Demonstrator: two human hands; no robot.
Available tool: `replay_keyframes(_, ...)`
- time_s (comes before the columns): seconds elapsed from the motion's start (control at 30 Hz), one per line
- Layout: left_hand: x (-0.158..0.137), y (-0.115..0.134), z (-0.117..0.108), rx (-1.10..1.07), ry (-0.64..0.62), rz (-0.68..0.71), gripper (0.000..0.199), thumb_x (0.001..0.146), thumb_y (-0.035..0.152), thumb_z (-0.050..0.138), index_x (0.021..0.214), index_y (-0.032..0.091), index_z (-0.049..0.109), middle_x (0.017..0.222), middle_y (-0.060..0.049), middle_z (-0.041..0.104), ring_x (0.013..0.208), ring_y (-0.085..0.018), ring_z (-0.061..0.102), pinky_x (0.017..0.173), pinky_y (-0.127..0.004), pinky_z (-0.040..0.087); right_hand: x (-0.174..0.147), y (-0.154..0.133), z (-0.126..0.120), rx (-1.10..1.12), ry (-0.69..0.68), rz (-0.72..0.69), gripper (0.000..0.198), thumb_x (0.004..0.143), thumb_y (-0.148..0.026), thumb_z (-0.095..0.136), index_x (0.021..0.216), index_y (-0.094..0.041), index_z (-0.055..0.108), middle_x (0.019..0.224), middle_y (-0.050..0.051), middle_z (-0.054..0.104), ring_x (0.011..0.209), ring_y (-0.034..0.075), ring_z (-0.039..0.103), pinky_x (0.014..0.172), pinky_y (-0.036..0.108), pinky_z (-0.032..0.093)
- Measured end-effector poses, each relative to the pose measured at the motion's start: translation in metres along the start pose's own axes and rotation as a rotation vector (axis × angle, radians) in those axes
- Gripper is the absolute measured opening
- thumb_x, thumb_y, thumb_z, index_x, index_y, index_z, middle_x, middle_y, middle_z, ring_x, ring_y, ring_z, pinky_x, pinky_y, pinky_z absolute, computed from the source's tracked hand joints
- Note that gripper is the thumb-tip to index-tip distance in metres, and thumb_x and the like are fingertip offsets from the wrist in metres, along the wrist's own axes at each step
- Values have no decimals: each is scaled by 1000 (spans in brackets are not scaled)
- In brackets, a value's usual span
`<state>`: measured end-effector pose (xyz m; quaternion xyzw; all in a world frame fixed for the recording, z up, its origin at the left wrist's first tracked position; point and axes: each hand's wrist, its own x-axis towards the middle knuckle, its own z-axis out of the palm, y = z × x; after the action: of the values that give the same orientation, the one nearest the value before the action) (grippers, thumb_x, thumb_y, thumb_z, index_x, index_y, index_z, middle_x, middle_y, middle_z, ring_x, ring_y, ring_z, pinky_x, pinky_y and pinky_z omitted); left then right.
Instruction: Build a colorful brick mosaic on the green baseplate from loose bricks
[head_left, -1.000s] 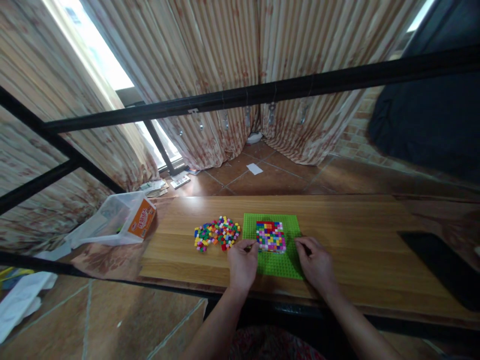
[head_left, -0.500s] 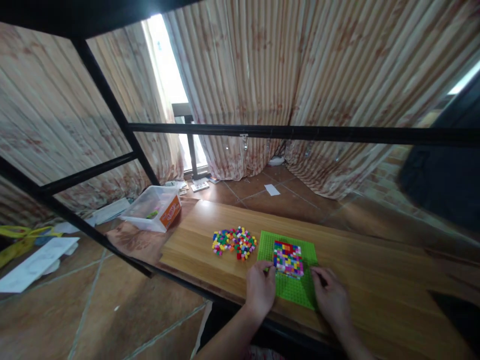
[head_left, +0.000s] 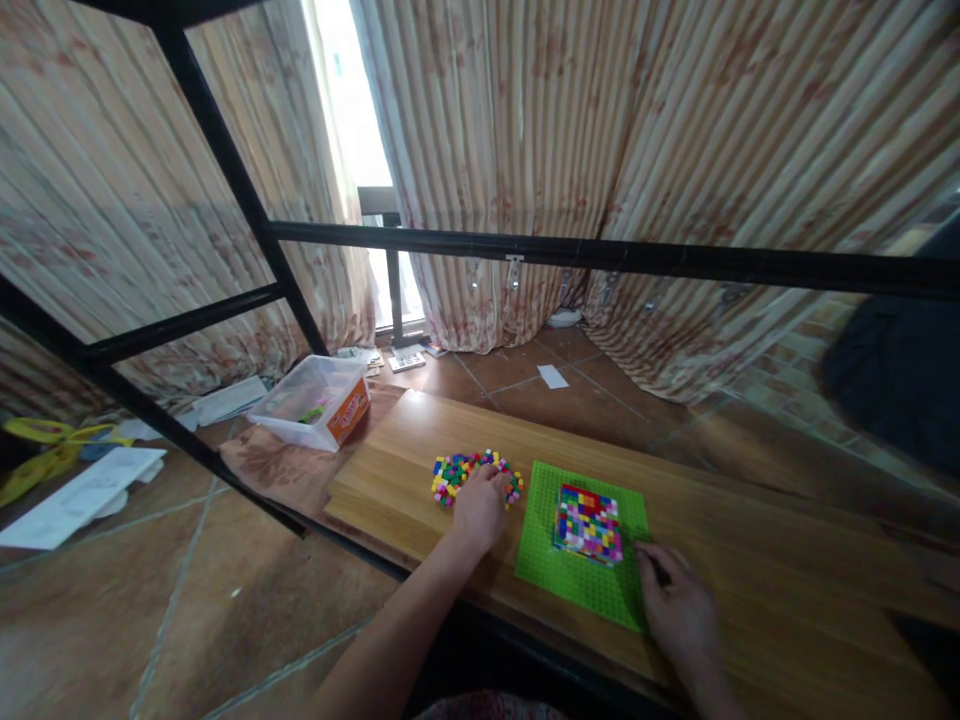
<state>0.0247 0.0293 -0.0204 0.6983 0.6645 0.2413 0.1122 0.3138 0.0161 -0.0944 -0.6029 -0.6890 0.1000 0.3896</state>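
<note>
Loose bricks (head_left: 459,470) lay piled just left of the green baseplate (head_left: 581,575), and the left hand (head_left: 478,508) had left the plate's edge to reach into them, fingers curled down; whether it gripped one, I cannot tell. The right hand (head_left: 679,610) rested half-curled on the plate's near right corner, beside the built block (head_left: 589,523).
</note>
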Motion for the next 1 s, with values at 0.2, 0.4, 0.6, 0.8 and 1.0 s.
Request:
replay_keyframes(0.2, 14, -3, 4, 50, -118, 47, 19, 83, 8, 48, 84, 19, 63, 98, -9, 63, 98, -21, 57, 90, -33, 44, -1, 0, 2, 1, 7, 24, 30, 89, -43, 44, 89, -20, 64, 93, 9, 67, 86, 25, 63, 79, 40, 49)
replay_keyframes(0.4, 8, -8, 6, -23, -56, -85, 18, 87, 11, 42, 96, 17, 57, 90, -9, 64, 86, -20, 60, 77, -31, 45, 0, 1, 3, 5, 9, 23, 32, 89, -45, 43, 89, -20, 64, 91, 9, 67, 84, 23, 63, 78, 37, 49)
replay_keyframes(0.6, -13, 3, 10, -995, 87, -434, 15, 85, 31, 49, 88, 18, 56, 70, 0, 59, 57, -11, 52, 55, -22, 40, -1, 1, 2, -5, 2, 24, 34, 89, -46, 43, 90, -20, 65, 93, 9, 67, 86, 23, 63, 80, 37, 49)
replay_keyframes(0.8, -35, 16, 5, -1334, 60, -615, 31, 69, 42, 65, 83, 15, 60, 64, 2, 55, 50, -7, 46, 46, -18, 37, -1, 8, 3, -40, -13, 31, 36, 88, -50, 43, 90, -21, 65, 95, 8, 68, 85, 23, 64, 77, 35, 49)
replay_keyframes(1.0, -47, -4, 14, -1124, 172, -639, 22, 74, 40, 58, 72, 18, 55, 52, 7, 43, 41, -5, 37, 40, -17, 30, -3, 12, 4, -76, -7, 36, 41, 87, -54, 41, 91, -21, 66, 95, 8, 67, 82, 23, 64, 75, 35, 50)
